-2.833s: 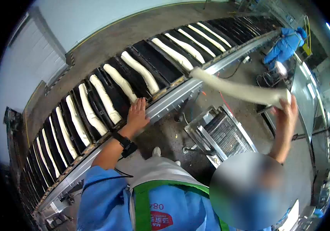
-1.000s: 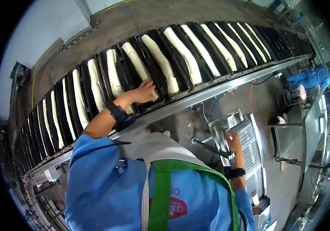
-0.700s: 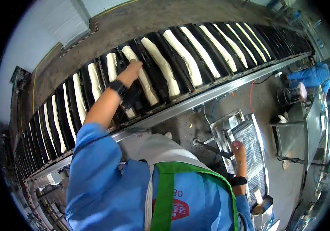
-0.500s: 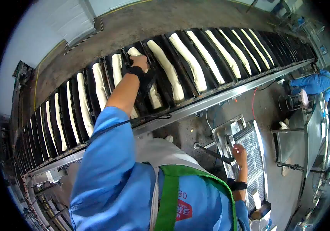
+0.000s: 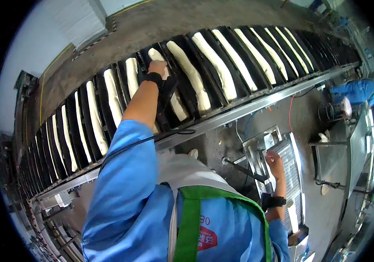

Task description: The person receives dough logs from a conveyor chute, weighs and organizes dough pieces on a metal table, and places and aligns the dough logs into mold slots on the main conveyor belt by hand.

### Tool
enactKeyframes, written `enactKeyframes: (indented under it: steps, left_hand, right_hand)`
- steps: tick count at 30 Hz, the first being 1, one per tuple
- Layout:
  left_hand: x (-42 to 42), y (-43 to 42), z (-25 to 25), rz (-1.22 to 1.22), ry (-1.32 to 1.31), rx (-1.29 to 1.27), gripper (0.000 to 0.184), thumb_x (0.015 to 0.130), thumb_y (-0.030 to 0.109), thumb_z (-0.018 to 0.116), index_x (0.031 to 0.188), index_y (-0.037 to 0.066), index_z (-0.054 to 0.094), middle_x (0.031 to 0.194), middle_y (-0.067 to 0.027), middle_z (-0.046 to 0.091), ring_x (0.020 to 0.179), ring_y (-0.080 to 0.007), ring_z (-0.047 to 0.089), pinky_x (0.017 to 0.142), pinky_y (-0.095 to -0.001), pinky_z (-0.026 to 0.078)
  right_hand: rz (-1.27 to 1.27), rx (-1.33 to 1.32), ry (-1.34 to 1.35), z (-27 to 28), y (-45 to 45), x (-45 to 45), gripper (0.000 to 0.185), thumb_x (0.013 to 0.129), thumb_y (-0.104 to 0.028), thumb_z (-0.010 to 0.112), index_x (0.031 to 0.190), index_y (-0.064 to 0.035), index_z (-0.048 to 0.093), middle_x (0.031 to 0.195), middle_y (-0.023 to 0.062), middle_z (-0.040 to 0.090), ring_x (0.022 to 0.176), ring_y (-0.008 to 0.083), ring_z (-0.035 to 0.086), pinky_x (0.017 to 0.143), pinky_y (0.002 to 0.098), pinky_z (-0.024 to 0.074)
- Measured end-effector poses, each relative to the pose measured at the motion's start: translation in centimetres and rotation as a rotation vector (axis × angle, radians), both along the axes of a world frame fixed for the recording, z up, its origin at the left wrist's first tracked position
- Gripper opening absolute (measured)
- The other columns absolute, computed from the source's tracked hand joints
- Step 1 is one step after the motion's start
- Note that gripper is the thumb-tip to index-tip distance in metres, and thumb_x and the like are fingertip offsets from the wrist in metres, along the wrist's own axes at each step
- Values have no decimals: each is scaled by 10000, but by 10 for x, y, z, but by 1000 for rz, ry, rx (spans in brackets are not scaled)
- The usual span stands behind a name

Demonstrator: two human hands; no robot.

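Note:
My left hand point(image 5: 157, 69) lies over a long pale dough strip point(image 5: 179, 109) in one of the black trough-like trays point(image 5: 161, 50). Its fingers are curled round the upper part of the strip, and the fingertips are partly hidden. The wrist and forearm, with a black band, cover the middle of that strip. On the right, my right hand point(image 5: 275, 162) is raised above a metal mesh conveyor point(image 5: 289, 163), its fingers curled in and nothing visible in them.
Several more dough strips point(image 5: 189, 74) lie in neighbouring trays across the line, edged by a metal rail point(image 5: 235, 107). Another dough piece point(image 5: 292, 217) is on the mesh conveyor near my right forearm. A person in blue point(image 5: 357, 91) bends beside a metal table point(image 5: 331, 161) at far right.
The row of trays has shifted slightly right in view. My left hand stays on the same dough strip. My right hand has moved slightly upward over the mesh conveyor.

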State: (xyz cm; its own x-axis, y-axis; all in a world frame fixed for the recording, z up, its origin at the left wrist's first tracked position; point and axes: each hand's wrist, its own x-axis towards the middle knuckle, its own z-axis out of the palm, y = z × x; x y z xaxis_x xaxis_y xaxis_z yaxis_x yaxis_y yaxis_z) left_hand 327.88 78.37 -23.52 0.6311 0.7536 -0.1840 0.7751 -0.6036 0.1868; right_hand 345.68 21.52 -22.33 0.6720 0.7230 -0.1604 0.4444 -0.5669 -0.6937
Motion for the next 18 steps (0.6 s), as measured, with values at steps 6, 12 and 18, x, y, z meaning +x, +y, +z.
enactKeyframes:
  steps: [6, 12, 18]
  left_hand:
    - [30, -35, 24, 833, -388, 86, 405, 729, 210, 492, 1095, 50, 430, 1129, -191, 363, 990, -352, 406, 848, -436, 331]
    - [-14, 24, -4, -175, -279, -235, 367, 732, 150, 458, 1075, 22, 440, 1154, -173, 363, 1023, -323, 390, 805, -385, 360]
    - [-27, -111, 61, -598, 2, -358, 192, 702, 116, 458, 851, 61, 566, 788, -129, 561, 732, -287, 529, 637, -365, 416]
  right_hand:
    - [-34, -8, -33, -11, -20, 3, 258, 705, -118, 571, 942, -22, 540, 869, 134, 568, 709, 224, 561, 617, 310, 441]
    - [-82, -57, -44, -22, -41, -3, 197, 735, -88, 547, 918, -16, 546, 801, 112, 587, 727, 184, 569, 639, 278, 447]
    - [-112, -21, -28, -28, -44, -6, 222, 718, -113, 559, 913, -9, 551, 829, 128, 576, 691, 224, 557, 611, 311, 435]
